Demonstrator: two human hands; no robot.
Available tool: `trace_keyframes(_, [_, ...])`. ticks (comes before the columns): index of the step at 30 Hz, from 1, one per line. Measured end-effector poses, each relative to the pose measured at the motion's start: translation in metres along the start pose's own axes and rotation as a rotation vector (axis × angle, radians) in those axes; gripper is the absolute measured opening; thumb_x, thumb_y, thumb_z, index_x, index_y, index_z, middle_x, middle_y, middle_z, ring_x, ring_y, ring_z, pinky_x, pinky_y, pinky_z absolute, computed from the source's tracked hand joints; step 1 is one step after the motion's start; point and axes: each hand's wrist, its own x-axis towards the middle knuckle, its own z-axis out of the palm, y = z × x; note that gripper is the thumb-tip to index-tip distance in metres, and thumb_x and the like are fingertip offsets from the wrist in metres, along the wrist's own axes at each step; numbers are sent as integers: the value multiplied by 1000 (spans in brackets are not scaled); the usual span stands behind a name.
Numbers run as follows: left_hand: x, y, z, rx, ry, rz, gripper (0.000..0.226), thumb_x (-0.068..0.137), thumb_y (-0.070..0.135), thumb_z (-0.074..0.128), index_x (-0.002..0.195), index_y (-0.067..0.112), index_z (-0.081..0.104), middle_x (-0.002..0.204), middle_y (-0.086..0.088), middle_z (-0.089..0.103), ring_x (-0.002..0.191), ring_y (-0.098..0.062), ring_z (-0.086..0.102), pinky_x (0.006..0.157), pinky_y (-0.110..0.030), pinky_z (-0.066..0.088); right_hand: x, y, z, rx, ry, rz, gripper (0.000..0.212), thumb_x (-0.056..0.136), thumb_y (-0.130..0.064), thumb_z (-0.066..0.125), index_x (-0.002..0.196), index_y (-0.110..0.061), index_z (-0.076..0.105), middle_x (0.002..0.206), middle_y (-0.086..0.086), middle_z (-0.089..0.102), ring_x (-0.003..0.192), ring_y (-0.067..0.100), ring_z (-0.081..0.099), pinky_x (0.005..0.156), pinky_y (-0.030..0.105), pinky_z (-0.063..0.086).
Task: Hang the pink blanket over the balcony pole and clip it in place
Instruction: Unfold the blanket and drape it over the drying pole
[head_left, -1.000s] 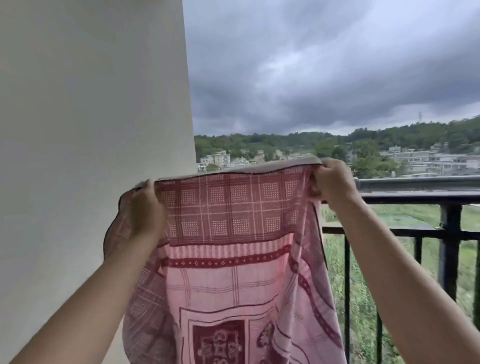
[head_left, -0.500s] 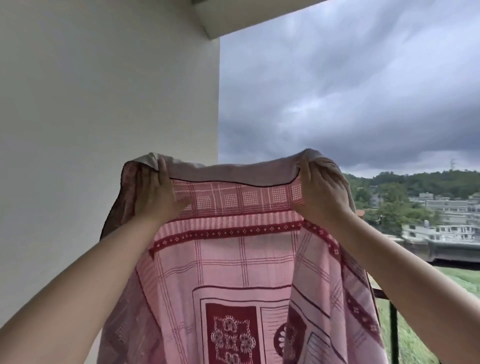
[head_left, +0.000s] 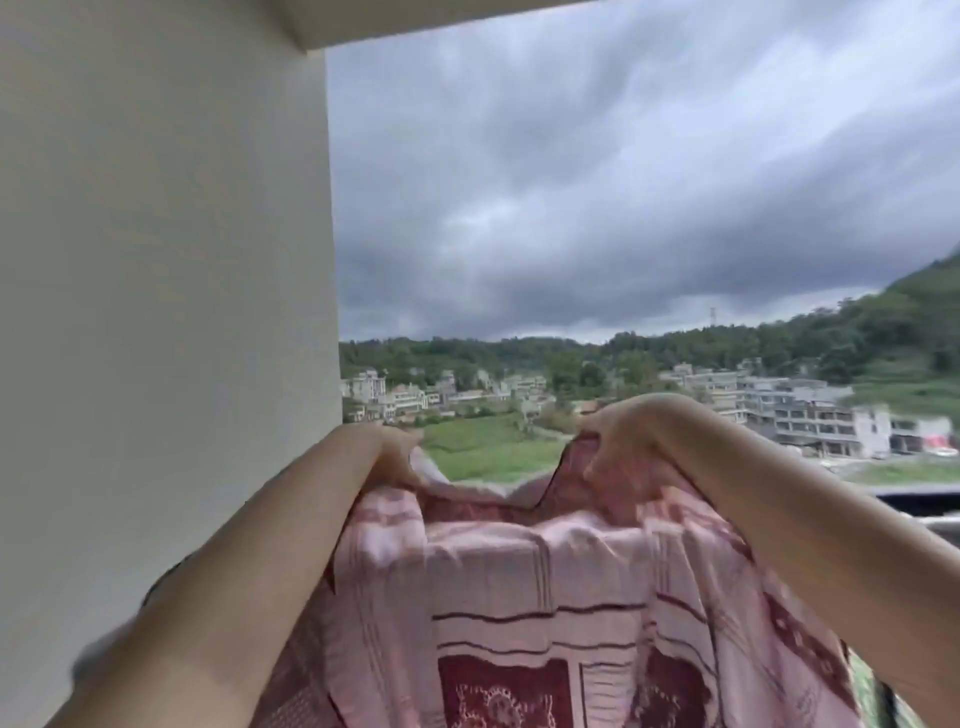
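Observation:
The pink blanket (head_left: 519, 587), patterned in dark red checks and a bordered motif, is stretched out in front of me and folds forward over something hidden beneath it. My left hand (head_left: 387, 457) grips its top edge near the white wall. My right hand (head_left: 621, 441) grips the top edge further right, knuckles up. The far edge sags between both hands. A dark piece of the balcony rail (head_left: 919, 504) shows at the right, just beyond the blanket. No clip is in view.
A white wall (head_left: 156, 312) fills the left side, with a ceiling edge (head_left: 441, 21) overhead. Beyond the balcony lie a green field, low buildings, wooded hills and a dark cloudy sky.
Both hands have pushed the blanket's top edge forward and down, so the cloth now bends over instead of hanging flat in front of me. The view has tipped to show more sky and town.

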Motion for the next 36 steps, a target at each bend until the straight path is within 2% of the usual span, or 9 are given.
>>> trace_keyframes(2, [-11, 5, 27, -112, -300, 28, 63, 88, 46, 48, 140, 15, 31, 146, -6, 36, 125, -23, 43, 110, -39, 35, -3, -7, 28, 143, -320, -22, 50, 91, -23, 50, 137, -12, 33, 136, 16, 47, 88, 24, 59, 77, 32, 51])
trace_keyframes(5, [-36, 11, 38, -237, -301, 157, 45, 93, 40, 42, 131, 16, 46, 138, 1, 45, 119, -16, 46, 107, -33, 36, -24, -18, 46, 395, -318, -240, 26, 94, -25, 43, 106, -8, 59, 97, -1, 66, 85, 20, 53, 64, 16, 48])
trace_keyframes(11, [-86, 7, 53, -505, 480, 302, 21, 90, 22, 53, 74, 10, 59, 67, -6, 58, 65, -18, 53, 62, -26, 39, -65, -35, 62, 282, 89, -570, 14, 80, -35, 64, 73, -23, 64, 50, -15, 53, 47, 1, 42, 50, 22, 33])
trace_keyframes(14, [-128, 2, 67, -506, 857, 386, 34, 82, 37, 58, 81, 3, 67, 72, -11, 68, 63, -17, 58, 64, -22, 45, -72, -38, 74, 179, 243, -552, 26, 80, -31, 64, 80, -5, 65, 68, 0, 52, 64, 15, 47, 56, 24, 36])
trace_keyframes(17, [-158, -8, 100, -87, 998, 337, 57, 65, 58, 57, 86, 6, 70, 79, -10, 69, 70, -22, 63, 65, -31, 52, -80, -38, 81, 112, 464, -647, 30, 84, -26, 59, 104, -5, 66, 71, -17, 45, 75, 12, 51, 63, 6, 37])
trace_keyframes(22, [-171, -27, 134, -56, 909, -43, 40, 62, 3, 80, 100, 3, 68, 66, -15, 66, 55, -31, 64, 45, -38, 57, -82, -39, 98, 36, 757, -766, 52, 85, -47, 43, 100, -5, 69, 73, -1, 57, 70, 17, 56, 67, 22, 47])
trace_keyframes(29, [-188, -32, 108, -322, 874, -143, 21, 85, 3, 48, 95, 3, 66, 89, -24, 67, 86, -39, 63, 69, -36, 46, -79, -35, 112, -144, 1140, -735, 60, 94, -45, 26, 78, -10, 72, 63, 0, 59, 56, 15, 57, 57, 17, 44])
trace_keyframes(34, [-164, -75, 63, -693, 665, -385, 26, 84, -6, 41, 102, -6, 60, 94, -28, 65, 85, -37, 64, 70, -30, 55, -93, -53, 68, -5, 920, -211, 41, 93, -30, 38, 62, -10, 54, 51, 1, 53, 45, 13, 51, 52, 28, 50])
trace_keyframes(36, [-143, -76, 38, -839, 679, -432, 29, 87, -3, 40, 110, -11, 55, 111, -31, 61, 102, -41, 60, 88, -41, 54, -69, -54, 37, 266, 765, -15, 37, 93, -15, 45, 56, -8, 50, 45, 0, 50, 46, 15, 48, 47, 25, 48])
